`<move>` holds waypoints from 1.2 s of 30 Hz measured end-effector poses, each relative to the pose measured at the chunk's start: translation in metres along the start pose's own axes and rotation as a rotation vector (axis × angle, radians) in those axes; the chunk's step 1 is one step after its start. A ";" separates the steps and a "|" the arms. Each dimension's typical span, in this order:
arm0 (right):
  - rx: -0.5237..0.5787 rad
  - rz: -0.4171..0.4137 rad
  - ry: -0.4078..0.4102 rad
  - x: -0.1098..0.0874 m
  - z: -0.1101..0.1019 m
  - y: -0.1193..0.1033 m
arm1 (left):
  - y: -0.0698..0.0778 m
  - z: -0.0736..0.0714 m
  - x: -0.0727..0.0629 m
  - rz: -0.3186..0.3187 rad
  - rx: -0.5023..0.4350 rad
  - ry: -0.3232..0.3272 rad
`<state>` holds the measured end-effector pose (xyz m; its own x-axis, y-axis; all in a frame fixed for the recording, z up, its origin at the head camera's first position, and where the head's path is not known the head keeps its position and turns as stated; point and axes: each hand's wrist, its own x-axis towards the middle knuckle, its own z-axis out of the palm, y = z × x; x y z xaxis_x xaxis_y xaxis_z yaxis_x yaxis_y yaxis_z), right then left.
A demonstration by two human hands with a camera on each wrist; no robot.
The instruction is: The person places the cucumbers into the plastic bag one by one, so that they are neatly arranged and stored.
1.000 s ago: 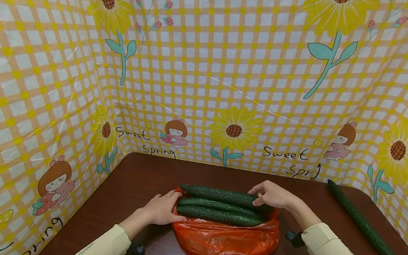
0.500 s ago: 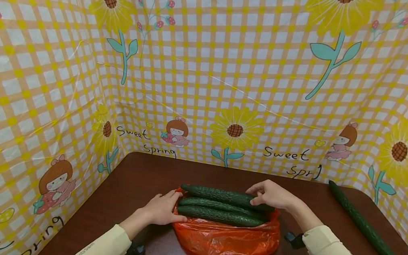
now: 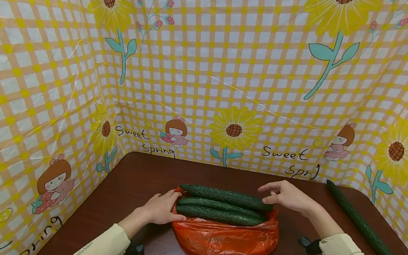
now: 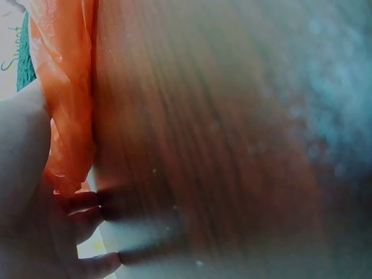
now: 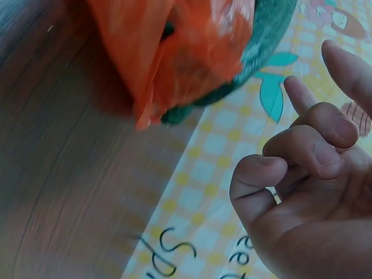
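Three long dark-green cucumbers lie side by side in the mouth of an orange plastic bag: a back cucumber, a middle cucumber and a front cucumber. My left hand holds the bag's left end, thumb at the front rim and fingers toward the back; the left wrist view has the orange film beside the thumb. Just past the cucumbers' right ends is my right hand, holding nothing. Its fingers bend loosely in the right wrist view, apart from the bag.
Another cucumber lies aslant on the right side of the dark brown table. A yellow checked cloth with sunflowers walls in the back and both sides. Dark wrist devices show below both forearms.
My right hand has let go of the back cucumber's right end and drawn off slightly to the right. The left hand, bag and cucumbers stay in place.
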<state>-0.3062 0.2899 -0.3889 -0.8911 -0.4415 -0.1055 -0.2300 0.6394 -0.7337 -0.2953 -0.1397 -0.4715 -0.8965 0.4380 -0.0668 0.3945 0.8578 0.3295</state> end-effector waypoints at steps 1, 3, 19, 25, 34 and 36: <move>0.001 0.000 0.002 -0.003 -0.002 0.002 | 0.000 0.000 0.000 0.000 0.000 -0.003; -0.007 -0.001 0.012 -0.008 -0.007 0.007 | 0.000 -0.001 -0.001 -0.002 -0.003 -0.009; -0.012 0.101 0.114 -0.052 -0.049 0.036 | 0.000 -0.003 -0.003 -0.012 0.001 -0.008; -0.066 0.171 0.145 -0.071 -0.062 0.051 | 0.000 -0.004 -0.004 -0.020 -0.011 -0.015; 0.085 0.190 0.220 -0.094 -0.082 0.083 | 0.001 -0.004 -0.003 -0.014 -0.005 -0.014; 0.086 0.220 0.225 -0.099 -0.085 0.089 | 0.001 -0.004 -0.003 -0.013 -0.004 -0.014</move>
<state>-0.2719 0.4443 -0.3870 -0.9821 -0.1424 -0.1234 0.0026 0.6444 -0.7647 -0.2932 -0.1416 -0.4673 -0.8987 0.4303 -0.0849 0.3815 0.8625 0.3325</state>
